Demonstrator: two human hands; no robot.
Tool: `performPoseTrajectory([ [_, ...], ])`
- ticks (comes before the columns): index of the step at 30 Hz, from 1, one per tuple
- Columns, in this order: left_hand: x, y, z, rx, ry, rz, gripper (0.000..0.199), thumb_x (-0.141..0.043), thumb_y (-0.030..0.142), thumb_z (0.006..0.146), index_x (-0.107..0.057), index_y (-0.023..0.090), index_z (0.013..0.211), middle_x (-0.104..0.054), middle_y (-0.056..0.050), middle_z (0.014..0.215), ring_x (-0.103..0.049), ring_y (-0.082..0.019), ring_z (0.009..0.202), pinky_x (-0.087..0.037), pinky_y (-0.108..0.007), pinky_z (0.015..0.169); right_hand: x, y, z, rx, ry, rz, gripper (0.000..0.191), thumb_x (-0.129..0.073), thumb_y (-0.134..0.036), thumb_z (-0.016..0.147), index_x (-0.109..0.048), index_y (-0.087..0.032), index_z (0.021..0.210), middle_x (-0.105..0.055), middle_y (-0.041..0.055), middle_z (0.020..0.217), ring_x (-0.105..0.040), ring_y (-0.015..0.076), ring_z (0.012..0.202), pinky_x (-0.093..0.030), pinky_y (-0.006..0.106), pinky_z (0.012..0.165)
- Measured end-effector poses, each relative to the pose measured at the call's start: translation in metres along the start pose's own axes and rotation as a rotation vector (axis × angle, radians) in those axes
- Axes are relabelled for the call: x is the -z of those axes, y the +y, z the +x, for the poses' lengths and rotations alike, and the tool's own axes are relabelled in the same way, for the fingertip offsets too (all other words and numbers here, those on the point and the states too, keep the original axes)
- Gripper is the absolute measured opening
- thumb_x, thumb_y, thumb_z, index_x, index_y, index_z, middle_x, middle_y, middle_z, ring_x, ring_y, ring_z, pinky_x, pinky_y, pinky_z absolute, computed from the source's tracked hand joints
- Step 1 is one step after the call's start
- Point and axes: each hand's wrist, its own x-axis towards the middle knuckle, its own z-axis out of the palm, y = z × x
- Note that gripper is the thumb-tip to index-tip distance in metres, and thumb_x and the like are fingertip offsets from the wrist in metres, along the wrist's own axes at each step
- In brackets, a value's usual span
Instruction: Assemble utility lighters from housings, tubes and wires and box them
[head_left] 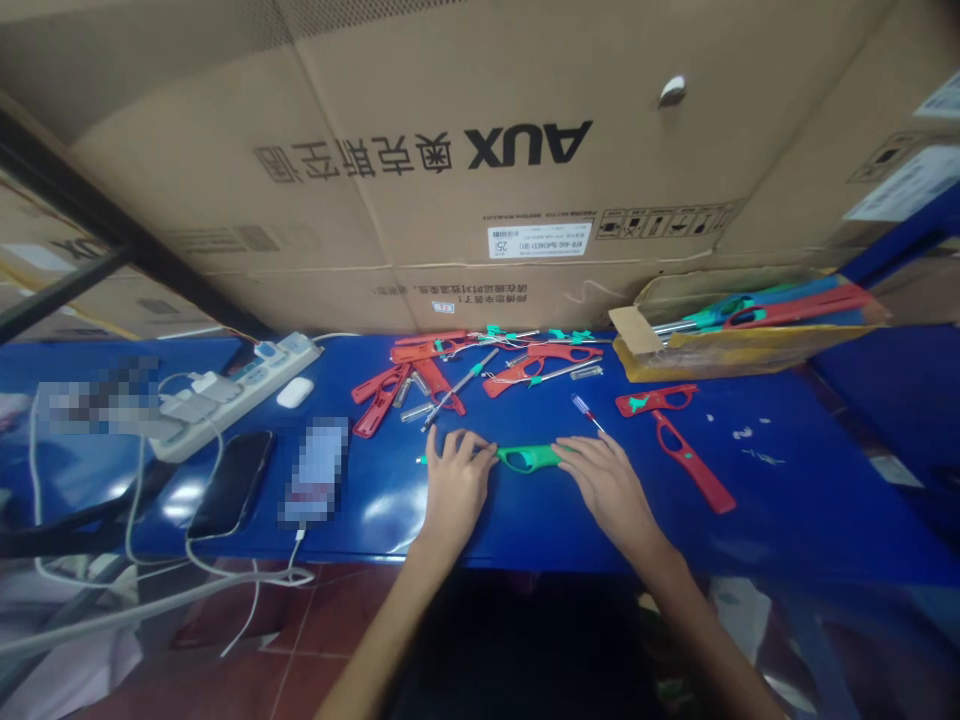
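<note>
Between my two hands lies a green long-necked lighter (521,460), held level just above or on the blue table. My left hand (459,475) is closed around its barrel end, whose tip pokes out to the left. On the handle end, the fingers of my right hand (604,482) are closed, covering part of it. A small screwdriver (586,412) lies just beyond my right hand. Beyond my left hand, a metal lighter tube (459,390) with a green piece rests among red lighter shells (439,385). To the right are a red half shell (696,465) and another with a green trigger (637,403).
A taped cardboard box (712,355) of lighters stands at the back right, before a large carton (420,220). On the left are a power strip (240,395) with chargers, a white earbud case (295,392), a dark phone (232,485), a lit phone (316,470) and cables.
</note>
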Motion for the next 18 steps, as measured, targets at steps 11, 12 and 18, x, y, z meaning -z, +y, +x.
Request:
performPoseTrajectory([
  [11,-0.005,-0.001,-0.005,-0.071,0.119,0.052,0.020,-0.057,0.018,0.099,-0.074,0.023,0.110,-0.074,-0.007,0.108,-0.060,-0.030,0.108,-0.021,-0.068,0.118,-0.009,0.003,-0.004,0.079,0.111,-0.042,0.036,-0.053,-0.033,0.102,-0.064,-0.019,0.133,-0.075,0.0122,0.118,-0.067,0.0269,0.108,-0.053,0.048,0.096],
  [12,-0.004,0.000,-0.005,-0.068,0.127,0.040,0.021,-0.057,0.018,0.100,-0.074,0.023,0.110,-0.074,-0.006,0.108,-0.060,-0.030,0.109,-0.019,-0.069,0.118,-0.009,0.002,-0.003,0.092,0.129,-0.050,0.033,-0.051,-0.031,0.103,-0.066,-0.019,0.130,-0.075,0.0123,0.115,-0.068,0.0270,0.106,-0.054,0.047,0.094],
  [18,0.003,-0.002,-0.007,-0.173,0.104,-0.016,0.019,-0.057,0.017,0.100,-0.074,0.024,0.101,-0.076,-0.003,0.103,-0.064,-0.025,0.111,-0.007,-0.069,0.122,0.006,-0.012,-0.014,0.171,0.139,-0.084,0.022,-0.051,-0.027,0.103,-0.070,-0.017,0.107,-0.075,0.0073,0.089,-0.065,0.0220,0.080,-0.052,0.037,0.074],
])
